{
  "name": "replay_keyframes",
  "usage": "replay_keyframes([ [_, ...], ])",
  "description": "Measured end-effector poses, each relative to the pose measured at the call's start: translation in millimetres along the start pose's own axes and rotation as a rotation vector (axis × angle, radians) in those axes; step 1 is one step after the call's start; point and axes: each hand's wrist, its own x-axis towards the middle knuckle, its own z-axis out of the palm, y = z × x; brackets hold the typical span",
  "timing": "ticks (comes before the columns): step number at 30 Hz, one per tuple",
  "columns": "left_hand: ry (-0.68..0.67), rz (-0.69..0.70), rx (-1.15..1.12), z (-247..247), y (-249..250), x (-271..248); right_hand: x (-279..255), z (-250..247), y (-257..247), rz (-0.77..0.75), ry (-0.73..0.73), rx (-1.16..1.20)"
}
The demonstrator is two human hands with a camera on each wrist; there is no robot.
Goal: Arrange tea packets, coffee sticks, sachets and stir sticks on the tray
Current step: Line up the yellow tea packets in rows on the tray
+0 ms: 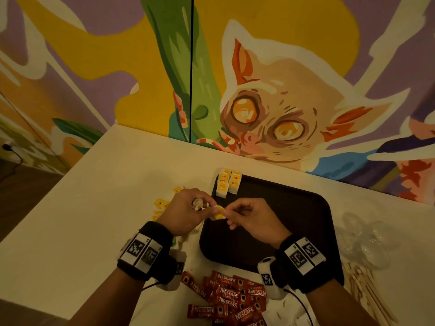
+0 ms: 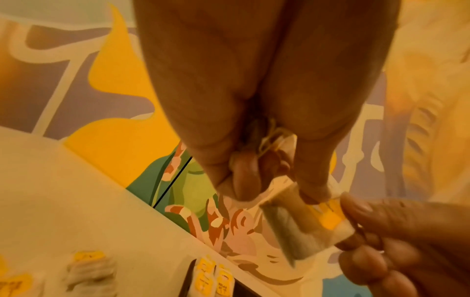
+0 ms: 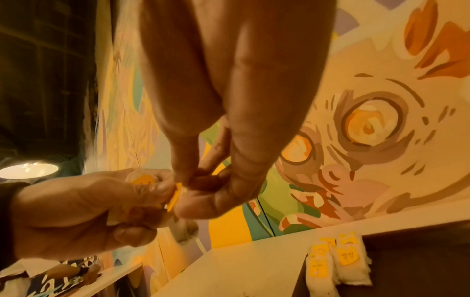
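Both hands meet over the left edge of the dark tray (image 1: 306, 208). The left hand (image 1: 186, 210) and the right hand (image 1: 251, 220) pinch the same yellow-and-white tea packet (image 1: 220, 212) between their fingertips, and the left also curls around a crumpled bag. More tea packets (image 1: 228, 184) lie stacked on the tray's far left corner.

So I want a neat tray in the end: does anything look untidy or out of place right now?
Yes. The coffee sticks lie in a jumbled, overlapping heap on the table, off the tray. Loose tea packets are scattered beside its left edge; only a few tea packets sit at its far corner.
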Motion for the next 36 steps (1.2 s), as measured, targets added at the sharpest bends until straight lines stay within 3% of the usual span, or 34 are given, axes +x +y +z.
replay_keyframes([
  [7,0.031,0.053,0.091,3.1,-4.8,0.8,-7.5,-12.8,-11.9,0.061,0.024,-0.276],
  [19,0.005,0.126,0.051,5.1,4.6,-0.9,-22.7,-29.4,-44.4,-0.032,0.020,-0.406],
  [27,-0.007,0.204,-0.082,6.0,23.4,-3.3,-8.6,-26.3,-43.1,-0.141,0.138,-0.168],
  [36,0.243,0.137,-0.217,8.4,28.2,0.3,-4.2,-6.1,-24.2,-0.104,0.120,-0.021],
])
